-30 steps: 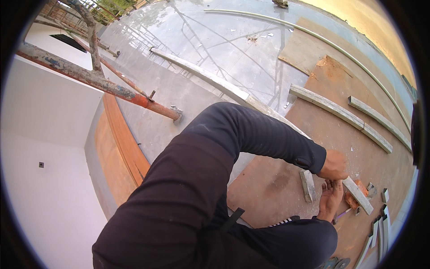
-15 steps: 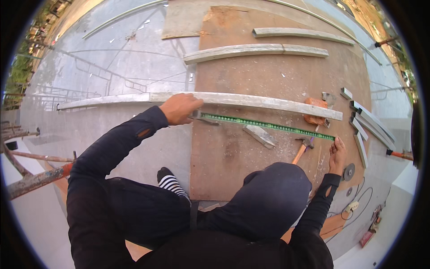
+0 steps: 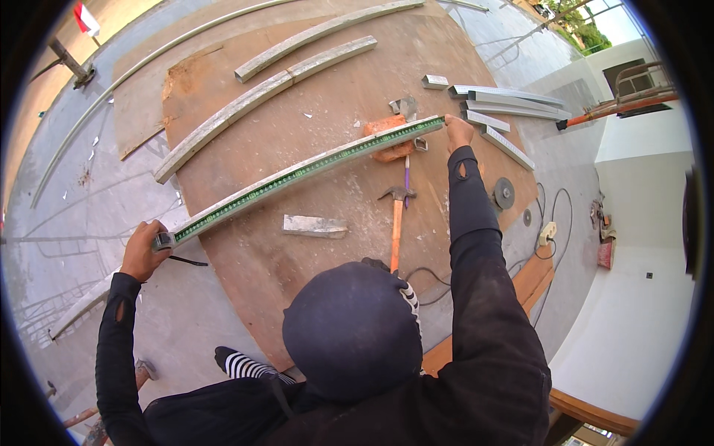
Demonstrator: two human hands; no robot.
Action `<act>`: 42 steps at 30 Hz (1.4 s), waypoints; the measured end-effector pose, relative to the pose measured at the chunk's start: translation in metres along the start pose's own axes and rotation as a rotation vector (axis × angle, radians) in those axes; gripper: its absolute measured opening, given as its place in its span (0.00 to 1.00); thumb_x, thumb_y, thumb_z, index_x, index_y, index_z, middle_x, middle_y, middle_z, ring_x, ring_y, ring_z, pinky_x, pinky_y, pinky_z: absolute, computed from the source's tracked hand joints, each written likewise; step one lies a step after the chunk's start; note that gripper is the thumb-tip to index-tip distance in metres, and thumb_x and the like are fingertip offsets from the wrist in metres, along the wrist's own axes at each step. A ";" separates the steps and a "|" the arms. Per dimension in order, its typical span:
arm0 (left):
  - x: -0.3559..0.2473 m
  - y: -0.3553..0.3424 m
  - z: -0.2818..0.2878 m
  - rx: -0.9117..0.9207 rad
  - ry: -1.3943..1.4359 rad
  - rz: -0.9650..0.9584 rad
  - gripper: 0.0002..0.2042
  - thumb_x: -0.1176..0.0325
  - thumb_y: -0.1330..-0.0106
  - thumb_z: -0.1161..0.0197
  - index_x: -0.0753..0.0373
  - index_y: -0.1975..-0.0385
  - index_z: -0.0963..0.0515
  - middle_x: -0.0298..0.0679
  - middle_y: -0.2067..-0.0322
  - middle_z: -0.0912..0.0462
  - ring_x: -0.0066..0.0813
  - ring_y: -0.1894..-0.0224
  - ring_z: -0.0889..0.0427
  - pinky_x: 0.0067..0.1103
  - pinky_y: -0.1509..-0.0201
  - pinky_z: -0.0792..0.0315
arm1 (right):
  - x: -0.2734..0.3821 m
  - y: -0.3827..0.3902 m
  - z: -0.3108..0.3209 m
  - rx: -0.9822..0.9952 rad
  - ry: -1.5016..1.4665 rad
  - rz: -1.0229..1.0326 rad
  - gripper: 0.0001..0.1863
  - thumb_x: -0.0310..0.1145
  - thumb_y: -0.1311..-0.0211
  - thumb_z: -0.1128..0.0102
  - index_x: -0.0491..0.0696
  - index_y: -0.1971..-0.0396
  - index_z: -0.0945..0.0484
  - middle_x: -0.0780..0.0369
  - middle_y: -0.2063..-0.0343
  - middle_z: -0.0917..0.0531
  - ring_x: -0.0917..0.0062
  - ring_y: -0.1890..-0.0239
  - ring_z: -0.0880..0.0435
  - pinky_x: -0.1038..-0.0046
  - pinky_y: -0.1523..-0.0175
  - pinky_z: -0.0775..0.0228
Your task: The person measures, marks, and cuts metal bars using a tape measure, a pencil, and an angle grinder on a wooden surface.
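Note:
A long pale metal rail (image 3: 297, 175) with a green measuring strip along it lies slantwise over a brown plywood sheet (image 3: 312, 119). My left hand (image 3: 145, 249) grips its near left end, just off the sheet's edge. My right hand (image 3: 457, 132) holds its far right end, arm stretched out. The rail's right part crosses an orange brick (image 3: 385, 140). An orange-handled hammer (image 3: 396, 215) lies just below the rail, and a short metal offcut (image 3: 314, 225) rests to its left. A dark hood (image 3: 353, 331) fills the lower middle.
Two more curved metal bars (image 3: 297, 63) lie farther up the sheet. Several short metal channels (image 3: 498, 104) are stacked at the right. A cutting disc (image 3: 504, 193), a cable and a white socket block (image 3: 547, 233) lie on the concrete at the right. A white wall (image 3: 632, 320) drops away there.
The view has swung, so the rail now runs slantwise instead of level. Both hands stay on its ends, and the right arm is stretched out farther.

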State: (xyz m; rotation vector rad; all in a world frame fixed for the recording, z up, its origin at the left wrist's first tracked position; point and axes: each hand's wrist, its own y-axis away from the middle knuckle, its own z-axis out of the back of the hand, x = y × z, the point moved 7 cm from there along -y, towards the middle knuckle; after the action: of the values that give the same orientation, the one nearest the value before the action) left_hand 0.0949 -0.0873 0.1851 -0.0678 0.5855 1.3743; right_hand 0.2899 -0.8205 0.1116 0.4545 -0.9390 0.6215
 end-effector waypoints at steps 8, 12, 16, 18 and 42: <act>0.016 -0.002 -0.012 0.005 -0.044 -0.029 0.18 0.72 0.53 0.28 0.60 0.63 0.28 0.46 0.67 0.24 0.47 0.59 0.24 0.34 0.56 0.29 | -0.001 -0.029 -0.008 0.167 0.279 0.016 0.25 0.43 0.45 0.31 0.35 0.57 0.19 0.48 0.51 0.18 0.62 0.47 0.20 0.66 0.45 0.31; 0.018 -0.001 -0.008 -0.012 -0.126 -0.023 0.18 0.70 0.52 0.29 0.59 0.63 0.29 0.45 0.67 0.24 0.47 0.59 0.24 0.35 0.56 0.29 | 0.078 0.071 -0.024 -0.161 0.484 0.677 0.24 0.46 0.46 0.33 0.47 0.52 0.18 0.52 0.54 0.20 0.59 0.48 0.23 0.57 0.44 0.35; 0.019 0.006 -0.011 -0.021 -0.167 -0.097 0.17 0.71 0.50 0.29 0.61 0.61 0.27 0.43 0.63 0.22 0.45 0.56 0.24 0.33 0.52 0.29 | 0.131 0.301 -0.111 0.616 0.311 1.202 0.29 0.45 0.51 0.28 0.47 0.50 0.22 0.58 0.55 0.22 0.64 0.47 0.26 0.58 0.38 0.44; 0.024 0.004 -0.016 -0.019 -0.187 -0.095 0.17 0.71 0.50 0.30 0.61 0.61 0.26 0.43 0.63 0.22 0.44 0.56 0.24 0.33 0.51 0.28 | 0.131 0.372 -0.134 0.747 0.395 1.384 0.31 0.42 0.52 0.28 0.47 0.47 0.25 0.58 0.53 0.22 0.63 0.43 0.28 0.56 0.35 0.47; 0.055 0.022 -0.005 -0.033 -0.262 -0.029 0.14 0.69 0.51 0.30 0.61 0.65 0.25 0.43 0.64 0.22 0.45 0.56 0.23 0.34 0.53 0.27 | 0.087 0.159 -0.072 0.458 1.233 1.088 0.28 0.39 0.56 0.26 0.56 0.51 0.23 0.66 0.53 0.21 0.69 0.43 0.28 0.51 0.34 0.47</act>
State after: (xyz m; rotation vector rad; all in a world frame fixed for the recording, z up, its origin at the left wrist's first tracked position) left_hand 0.0767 -0.0349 0.1631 0.0760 0.3418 1.3388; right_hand 0.2646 -0.6341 0.1627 -0.1494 0.2630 1.8382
